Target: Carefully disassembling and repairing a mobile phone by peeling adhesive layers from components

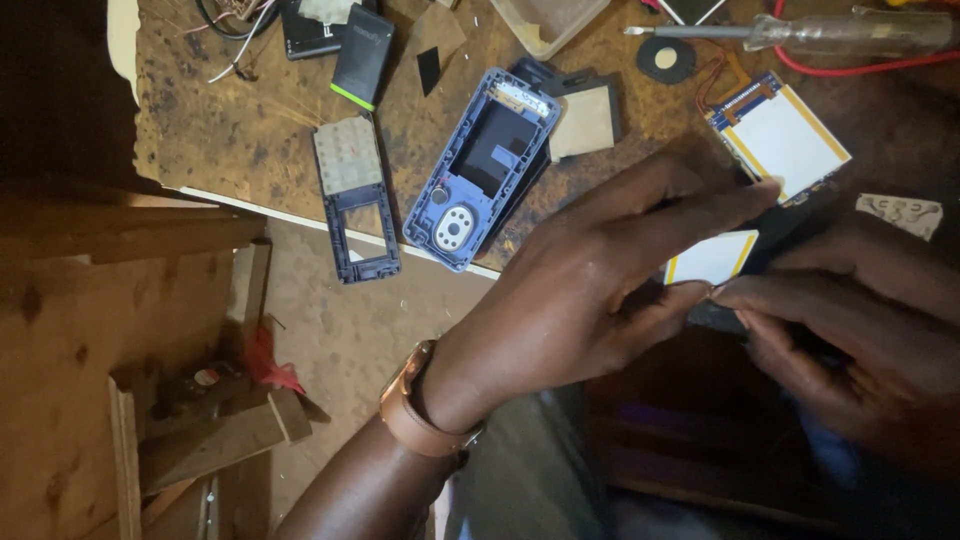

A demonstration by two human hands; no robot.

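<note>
My left hand (590, 275), with a brown strap on its wrist, and my right hand (850, 325) meet at centre right over the worktable's front edge. Together they pinch a small white display panel with a yellow border (712, 258), attached to a dark phone board that my fingers mostly hide. A second white display with a yellow edge and a blue circuit strip (785, 135) lies on the table just above my hands. A blue phone back housing (480, 165) lies to the left of my left hand. Further left sits a blue front frame with a grey keypad (352, 195).
On the stained wooden worktable (240, 120) lie a clear-handled screwdriver (800, 32), a black battery with a green end (362, 55), a black round part (666, 58), red wire (860, 68), a grey keypad membrane (900, 212) and a clear plastic tray (545, 20). Wood scraps (200, 420) lie on the floor below left.
</note>
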